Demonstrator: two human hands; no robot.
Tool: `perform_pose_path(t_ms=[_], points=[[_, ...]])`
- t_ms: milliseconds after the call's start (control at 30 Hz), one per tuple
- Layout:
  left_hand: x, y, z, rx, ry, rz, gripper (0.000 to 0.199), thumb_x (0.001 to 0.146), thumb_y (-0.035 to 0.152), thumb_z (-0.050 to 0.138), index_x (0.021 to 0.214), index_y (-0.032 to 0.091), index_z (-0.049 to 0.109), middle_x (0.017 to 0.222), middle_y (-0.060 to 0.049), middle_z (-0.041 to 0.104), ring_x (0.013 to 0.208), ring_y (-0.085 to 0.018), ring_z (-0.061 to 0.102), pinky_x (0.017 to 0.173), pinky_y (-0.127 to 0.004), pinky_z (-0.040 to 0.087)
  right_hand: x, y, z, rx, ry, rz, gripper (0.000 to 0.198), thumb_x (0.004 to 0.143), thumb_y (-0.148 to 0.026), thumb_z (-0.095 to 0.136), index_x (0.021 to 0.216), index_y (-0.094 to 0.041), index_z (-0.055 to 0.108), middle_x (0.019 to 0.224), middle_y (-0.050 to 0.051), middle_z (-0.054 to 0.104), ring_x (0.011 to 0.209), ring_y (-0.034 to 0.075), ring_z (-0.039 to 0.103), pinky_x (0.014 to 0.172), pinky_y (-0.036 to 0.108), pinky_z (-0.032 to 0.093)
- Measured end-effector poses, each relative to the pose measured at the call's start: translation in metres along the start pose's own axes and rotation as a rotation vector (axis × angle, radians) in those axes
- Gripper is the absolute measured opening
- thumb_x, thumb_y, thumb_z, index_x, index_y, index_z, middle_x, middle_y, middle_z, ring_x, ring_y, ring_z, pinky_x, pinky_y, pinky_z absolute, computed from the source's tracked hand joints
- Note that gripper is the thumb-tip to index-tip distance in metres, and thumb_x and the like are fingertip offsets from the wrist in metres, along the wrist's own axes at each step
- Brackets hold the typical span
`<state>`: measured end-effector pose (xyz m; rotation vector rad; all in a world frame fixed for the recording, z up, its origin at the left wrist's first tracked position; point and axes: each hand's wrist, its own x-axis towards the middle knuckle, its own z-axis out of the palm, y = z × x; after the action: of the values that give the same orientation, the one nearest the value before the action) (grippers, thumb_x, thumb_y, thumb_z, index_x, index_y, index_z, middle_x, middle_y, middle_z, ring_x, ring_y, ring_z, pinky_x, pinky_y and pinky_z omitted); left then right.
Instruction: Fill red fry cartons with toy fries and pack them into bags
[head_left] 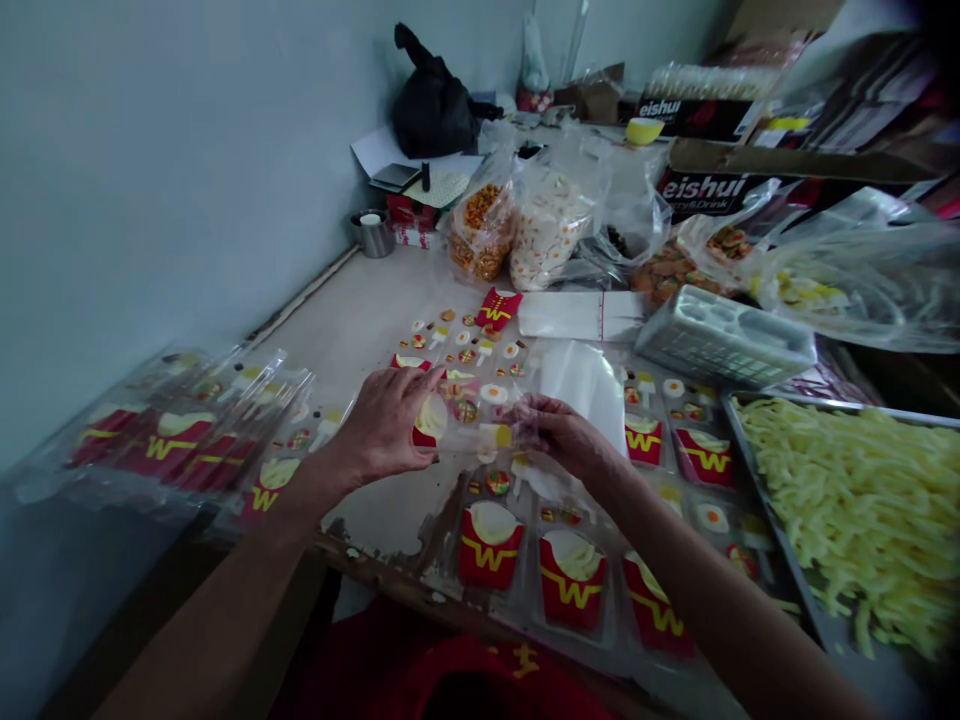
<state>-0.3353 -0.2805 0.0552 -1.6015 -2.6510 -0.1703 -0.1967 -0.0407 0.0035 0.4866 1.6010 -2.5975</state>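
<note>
Above the middle of the table, my left hand (386,425) grips one end of a clear plastic pack (469,405) holding toy fries, a fried egg and other small food pieces. At the other end, the fingers of my right hand (559,430) pinch the clear plastic. Whether that edge is a tray or a bag around it, I cannot tell. Under and near my right forearm lie several filled packs (491,545) with red fries cartons. A stack of clear plastic sleeves (581,390) lies just beyond my right hand.
Filled packs (172,430) are piled by the wall at left. A metal tray (780,540) of yellow toy fries stands at right. Beyond are an upturned clear tray stack (724,335), bags of small pieces (551,220), a metal cup (373,237) and a black bag (435,110).
</note>
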Motion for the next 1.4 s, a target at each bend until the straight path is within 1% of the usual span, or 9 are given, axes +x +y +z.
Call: perform_pose_path(t_ms=[133,267,500,633,767,867,1033,1200,1400], points=[[-0.019,-0.003,-0.005,0.002,0.015,-0.073,0.098,0.064,0.042,0.076,0.151,0.019,0.037,0.136,-0.016,0.054,0.125,-0.035,0.050,0.109,-0.049,0.039,0.006,0.005,0.007,-0.142,-0.022,-0.037,0.035,0.073,-0.049,0.079,0.074,-0.016,0.066,0.069,0.000,0.063,0.047,0.005,0.033,0.044,0.022,0.021],[-0.057,-0.005,-0.009,0.069,0.017,-0.238,0.089,0.063,0.040,0.074,0.144,0.023,0.043,0.131,-0.015,0.057,0.118,-0.037,0.055,0.102,-0.051,0.046,0.016,0.000,0.010,-0.540,0.017,-0.153,0.030,0.079,-0.047,0.071,0.080,-0.017,0.073,0.068,0.000,0.066,0.052,0.009,0.046,0.048,0.022,0.030],[-0.158,-0.014,-0.005,0.106,0.118,-0.584,0.078,0.075,0.055,0.063,0.144,0.033,0.034,0.129,-0.013,0.057,0.119,-0.038,0.057,0.101,-0.050,0.050,0.036,-0.055,-0.052,-0.959,0.412,-0.393,0.028,0.081,-0.038,0.065,0.088,-0.014,0.077,0.072,0.006,0.072,0.059,0.014,0.057,0.053,0.025,0.040],[-0.189,-0.005,-0.025,0.218,0.078,-0.880,0.082,0.076,0.065,0.060,0.142,0.019,0.044,0.121,-0.015,0.060,0.112,-0.037,0.059,0.095,-0.049,0.052,0.037,-0.060,-0.058,-1.053,0.412,-0.450,0.026,0.082,-0.038,0.065,0.088,-0.016,0.077,0.072,0.005,0.073,0.058,0.015,0.059,0.054,0.026,0.041],[-0.194,0.009,-0.036,0.292,0.099,-0.880,0.084,0.076,0.062,0.061,0.141,0.010,0.047,0.116,-0.016,0.059,0.108,-0.034,0.059,0.096,-0.044,0.051,0.026,-0.041,-0.023,-1.236,0.237,-0.494,0.021,0.084,-0.033,0.063,0.089,-0.020,0.079,0.075,0.003,0.074,0.064,0.016,0.063,0.061,0.027,0.043],[-0.195,0.020,-0.028,0.279,0.082,-0.863,0.083,0.076,0.061,0.063,0.142,0.013,0.047,0.114,-0.014,0.058,0.103,-0.031,0.059,0.090,-0.040,0.051,0.022,-0.034,-0.008,-1.235,0.261,-0.539,0.022,0.086,-0.032,0.062,0.091,-0.020,0.079,0.076,0.003,0.075,0.065,0.016,0.064,0.062,0.027,0.043],[-0.197,0.043,0.006,0.194,-0.041,-0.803,0.078,0.078,0.056,0.065,0.141,0.013,0.047,0.110,-0.012,0.058,0.101,-0.030,0.059,0.086,-0.038,0.050,0.019,-0.039,-0.029,-1.185,0.399,-0.468,0.024,0.084,-0.037,0.063,0.091,-0.019,0.079,0.075,0.004,0.074,0.065,0.017,0.065,0.061,0.027,0.045],[-0.181,0.065,0.045,0.003,-0.020,-0.731,0.083,0.072,0.049,0.070,0.145,0.016,0.044,0.120,-0.014,0.059,0.109,-0.032,0.058,0.092,-0.040,0.048,0.015,-0.038,-0.049,-1.183,0.451,-0.403,0.027,0.084,-0.041,0.063,0.092,-0.020,0.078,0.075,0.004,0.074,0.064,0.018,0.065,0.059,0.028,0.046],[-0.157,0.062,0.057,0.003,-0.002,-0.751,0.078,0.076,0.048,0.066,0.144,0.016,0.047,0.113,-0.014,0.059,0.107,-0.033,0.055,0.090,-0.044,0.046,0.029,-0.039,-0.045,-1.344,0.458,-0.431,0.025,0.087,-0.039,0.061,0.091,-0.022,0.079,0.075,0.003,0.075,0.066,0.018,0.066,0.064,0.030,0.045]])
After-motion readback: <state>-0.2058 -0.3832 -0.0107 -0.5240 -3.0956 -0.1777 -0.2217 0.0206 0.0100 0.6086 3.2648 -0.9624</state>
